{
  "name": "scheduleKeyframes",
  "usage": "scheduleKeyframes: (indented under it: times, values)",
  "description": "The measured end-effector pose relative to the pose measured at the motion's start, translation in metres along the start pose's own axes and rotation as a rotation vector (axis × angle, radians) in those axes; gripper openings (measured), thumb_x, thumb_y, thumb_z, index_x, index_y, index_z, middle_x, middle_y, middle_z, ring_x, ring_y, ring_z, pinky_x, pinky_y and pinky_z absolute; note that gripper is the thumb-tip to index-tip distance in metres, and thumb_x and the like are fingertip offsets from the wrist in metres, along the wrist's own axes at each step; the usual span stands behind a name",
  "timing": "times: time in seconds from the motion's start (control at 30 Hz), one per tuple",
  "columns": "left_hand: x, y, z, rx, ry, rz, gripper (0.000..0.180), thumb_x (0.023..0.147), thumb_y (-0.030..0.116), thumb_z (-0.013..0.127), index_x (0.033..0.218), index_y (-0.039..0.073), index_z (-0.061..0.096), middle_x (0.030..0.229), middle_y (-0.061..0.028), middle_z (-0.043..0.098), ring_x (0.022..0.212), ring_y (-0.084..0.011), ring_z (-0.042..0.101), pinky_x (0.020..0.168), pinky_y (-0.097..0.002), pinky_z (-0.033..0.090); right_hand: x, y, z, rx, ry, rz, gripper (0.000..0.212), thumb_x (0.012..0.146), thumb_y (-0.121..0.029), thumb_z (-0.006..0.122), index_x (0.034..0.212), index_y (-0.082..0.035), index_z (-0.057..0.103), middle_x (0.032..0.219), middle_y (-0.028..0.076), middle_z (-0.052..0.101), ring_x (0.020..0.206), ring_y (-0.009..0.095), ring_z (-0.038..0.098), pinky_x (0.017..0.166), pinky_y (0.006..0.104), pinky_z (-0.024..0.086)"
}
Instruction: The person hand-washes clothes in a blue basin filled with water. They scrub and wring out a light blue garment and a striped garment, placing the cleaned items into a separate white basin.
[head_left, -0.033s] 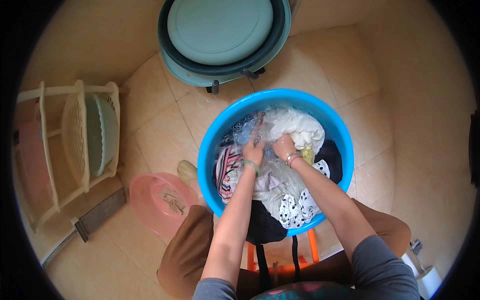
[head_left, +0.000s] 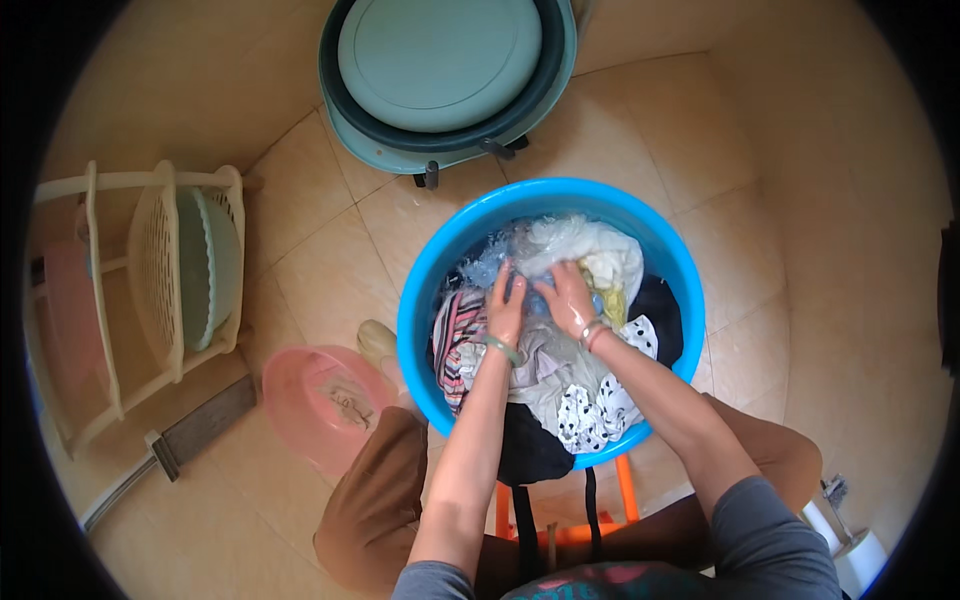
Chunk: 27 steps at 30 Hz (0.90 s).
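Observation:
A round blue tub (head_left: 560, 184) holds wet laundry and water. My left hand (head_left: 507, 307) is over the middle of the laundry, fingers apart, with nothing held. Beside it, my right hand (head_left: 570, 302) is at the edge of the bunched white cloth (head_left: 590, 245), its fingers spread and slightly bent. Clear water splashes around the fingertips of both hands. A striped garment (head_left: 458, 325) lies left of my left hand, and a yellow cloth (head_left: 613, 308) is right of my right hand. Nearer me are a black-dotted white cloth (head_left: 585, 420) and a black cloth (head_left: 535, 447) draped over the rim.
An orange stand (head_left: 627, 490) is under the tub. A pink basin (head_left: 283, 385) sits at left near my foot, beside a flat grey head on a metal pole (head_left: 208, 420). A cream rack (head_left: 92, 300) holds basins. A green tub (head_left: 440, 60) stands at the back.
My right hand has loosened from the white cloth and its fingers have spread. My left hand's fingers have drawn back from the water toward me. The white cloth has shifted slightly.

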<state>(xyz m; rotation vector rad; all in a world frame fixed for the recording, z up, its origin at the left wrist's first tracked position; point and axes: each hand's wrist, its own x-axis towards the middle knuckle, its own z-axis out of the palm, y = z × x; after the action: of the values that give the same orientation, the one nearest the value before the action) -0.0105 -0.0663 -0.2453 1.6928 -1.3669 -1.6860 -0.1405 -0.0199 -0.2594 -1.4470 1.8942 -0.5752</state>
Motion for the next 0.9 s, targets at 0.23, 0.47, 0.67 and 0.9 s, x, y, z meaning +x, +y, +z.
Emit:
scheduleKeyframes:
  times: [0.23, 0.47, 0.67, 0.9]
  values:
    - [-0.071, 0.086, 0.004, -1.307, -0.359, -0.232, 0.054, 0.099, 0.046, 0.044, 0.139, 0.01, 0.039, 0.127, -0.0068, 0.049, 0.113, -0.0168, 0.049, 0.095, -0.0326, 0.043, -0.108, -0.147, -0.11, 0.219, -0.032, -0.532, 0.014, 0.079, -0.008, 0.061, 0.093, -0.01, 0.059, 0.096, 0.011, 0.053, 0.091, 0.03, 0.054, 0.077, 0.0384, 0.041]
    - [-0.127, 0.112, -0.004, -1.387, -0.502, -0.196, 0.045, 0.098, 0.044, 0.046, 0.127, 0.01, 0.042, 0.116, -0.005, 0.05, 0.104, -0.0156, 0.05, 0.09, -0.0315, 0.043, -0.158, -0.201, -0.148, 0.012, 0.102, -0.655, 0.025, 0.082, -0.029, 0.065, 0.102, -0.014, 0.062, 0.1, 0.003, 0.053, 0.089, 0.022, 0.052, 0.073, 0.0355, 0.038]
    - [-0.143, 0.129, -0.009, -1.362, -0.535, -0.163, 0.038, 0.098, 0.042, 0.048, 0.118, 0.01, 0.045, 0.107, -0.0035, 0.051, 0.097, -0.0146, 0.051, 0.085, -0.0306, 0.044, -0.162, -0.23, -0.148, -0.1, 0.387, -0.552, 0.025, 0.075, -0.034, 0.073, 0.095, -0.021, 0.066, 0.097, -0.003, 0.054, 0.084, 0.017, 0.052, 0.069, 0.0319, 0.045]
    - [-0.16, 0.133, -0.008, -1.285, -0.541, -0.176, 0.031, 0.097, 0.04, 0.05, 0.106, 0.01, 0.048, 0.096, -0.0018, 0.051, 0.088, -0.0134, 0.052, 0.08, -0.0295, 0.045, -0.147, -0.227, -0.161, 0.079, 0.534, -0.481, 0.016, 0.07, -0.022, 0.077, 0.074, -0.012, 0.065, 0.076, 0.003, 0.057, 0.067, 0.021, 0.06, 0.055, 0.0317, 0.049]
